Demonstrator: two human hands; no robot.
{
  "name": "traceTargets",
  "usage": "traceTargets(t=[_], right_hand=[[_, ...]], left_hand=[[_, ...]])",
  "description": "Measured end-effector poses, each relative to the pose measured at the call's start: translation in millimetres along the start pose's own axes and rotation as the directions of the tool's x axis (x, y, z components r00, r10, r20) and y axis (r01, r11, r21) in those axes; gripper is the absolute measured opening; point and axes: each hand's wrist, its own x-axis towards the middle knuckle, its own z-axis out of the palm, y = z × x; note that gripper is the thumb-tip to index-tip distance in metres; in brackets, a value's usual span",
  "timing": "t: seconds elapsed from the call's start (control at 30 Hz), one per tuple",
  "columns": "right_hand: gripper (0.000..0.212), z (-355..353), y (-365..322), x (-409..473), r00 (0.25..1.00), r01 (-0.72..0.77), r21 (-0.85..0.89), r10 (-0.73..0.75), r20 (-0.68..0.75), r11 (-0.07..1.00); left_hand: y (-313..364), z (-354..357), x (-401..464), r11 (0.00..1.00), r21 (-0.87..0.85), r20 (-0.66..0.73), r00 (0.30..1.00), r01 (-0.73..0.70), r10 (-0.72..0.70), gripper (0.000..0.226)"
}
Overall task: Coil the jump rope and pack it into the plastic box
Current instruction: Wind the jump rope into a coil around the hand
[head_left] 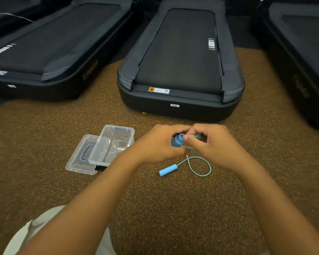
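Observation:
My left hand [158,144] grips one blue handle [177,140] of the jump rope, its round end facing me. My right hand [212,144] pinches the green rope [196,136] right beside that handle, with coils bunched in its fingers. A loose loop of the green rope [203,167] lies on the floor below my hands and ends in the second blue handle [167,170]. The clear plastic box [118,138] stands open on the floor to the left, with its clear lid [81,159] beside and partly under it.
The floor is brown speckled rubber [155,208]. A dark treadmill [180,70] stands just beyond my hands; others sit at left [44,52] and right [302,43]. My light trouser knee [33,232] shows at the bottom left. A small dark object [100,168] lies under the box.

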Motion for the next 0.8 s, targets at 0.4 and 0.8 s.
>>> traceTargets(t=[0.4,0.8], right_hand=[[0.007,-24,-16,-35,0.997,-0.059,0.269,0.042,0.067,0.961],[0.009,-16,-52,-66,0.986,0.144,0.329,-0.109,-0.123,0.933]], left_hand=[[17,-33,-54,0.823,-0.545,0.032,0.985,0.160,-0.171,0.019],[61,-10,-79,0.548,-0.802,0.272,0.962,0.238,-0.020,0.030]])
